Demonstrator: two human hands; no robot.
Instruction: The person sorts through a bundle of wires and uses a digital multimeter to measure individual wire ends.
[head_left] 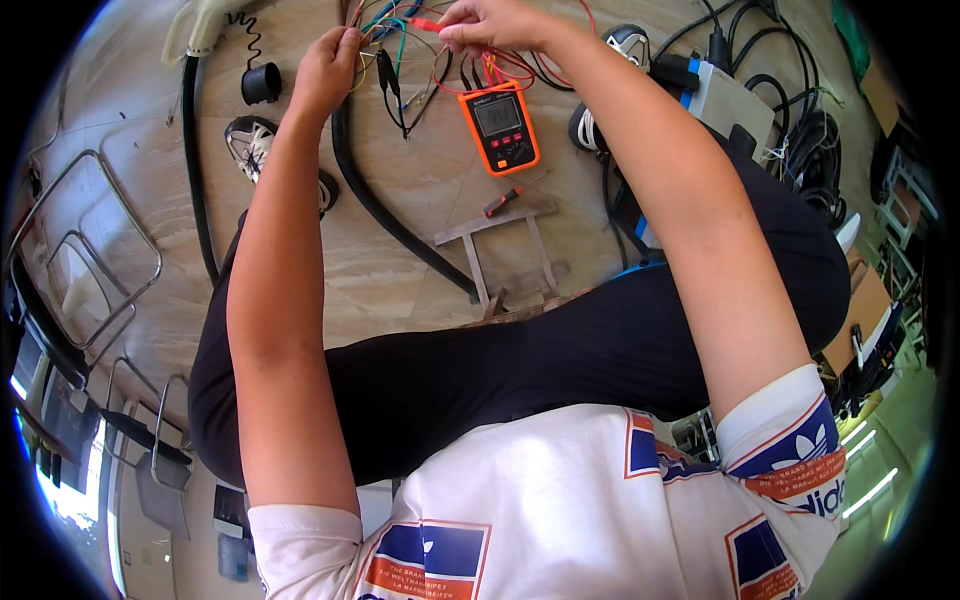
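My right hand is closed on a red test clip that points left into a bunch of thin coloured wires. My left hand is closed at the left side of this bunch, its thumb and fingertips pinched together by the wires. What exactly sits in that pinch is too small to make out. Black test clips hang from the wires between my hands. Just below my right hand lies an orange handheld meter with a grey screen, its red and black leads plugged in at the top.
A screwdriver lies below the meter, beside a wooden stool frame. A thick black cable curves across the tiled floor. At left are a black cup-shaped part and a metal-framed chair; at right, a white-and-blue machine.
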